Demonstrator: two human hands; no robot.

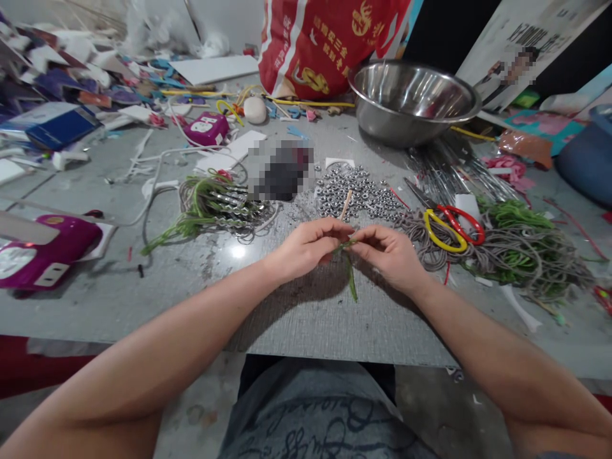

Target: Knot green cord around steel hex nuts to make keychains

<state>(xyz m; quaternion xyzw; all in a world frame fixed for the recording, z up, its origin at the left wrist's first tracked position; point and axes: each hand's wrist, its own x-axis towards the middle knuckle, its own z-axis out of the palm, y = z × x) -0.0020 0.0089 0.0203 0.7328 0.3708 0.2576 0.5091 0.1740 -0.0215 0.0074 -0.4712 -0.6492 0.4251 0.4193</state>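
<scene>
Between my two hands is a green cord (pixel 352 280), its loose end hanging down over the table. My left hand (pixel 313 245) pinches it from the left, and my right hand (pixel 389 252) pinches it close by on the right. The fingertips almost meet, so the part of the cord between them is mostly hidden. Just beyond my hands lie many small shiny metal nuts (pixel 354 188) in a loose spread, with a thin wooden stick (pixel 346 204) among them. Scissors (pixel 444 223) with red and yellow handles rest to the right of my right hand.
On the right is a heap of grey and green cords (pixel 521 248); on the left, a bundle of green cords with metal pieces (pixel 210 204). A steel bowl (pixel 415 105) and a red bag (pixel 310 51) stand behind. Purple power sockets (pixel 52 252) and scraps lie left.
</scene>
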